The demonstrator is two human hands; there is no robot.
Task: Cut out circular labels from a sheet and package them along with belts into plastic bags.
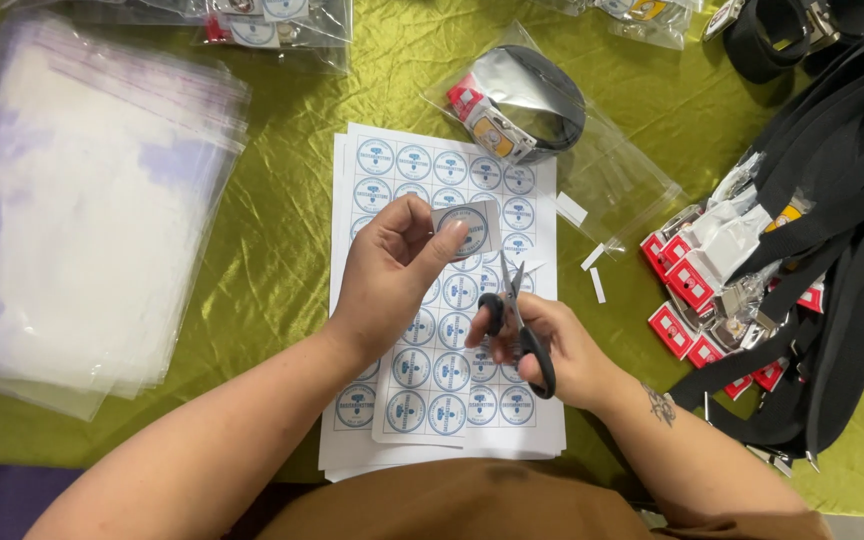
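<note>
Label sheets partly hidden under both hands.
Left hand [392,270] pinches one cut label [468,228]; right hand [542,345] closed round one scissors [517,325], blades slightly apart.

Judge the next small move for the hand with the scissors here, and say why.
Probably close the scissors along an edge of the small cut label. The left hand pinches that label just above the raised blade tips, the right hand grips the handles, and narrow paper offcuts on the green cloth suggest trimming.
</note>
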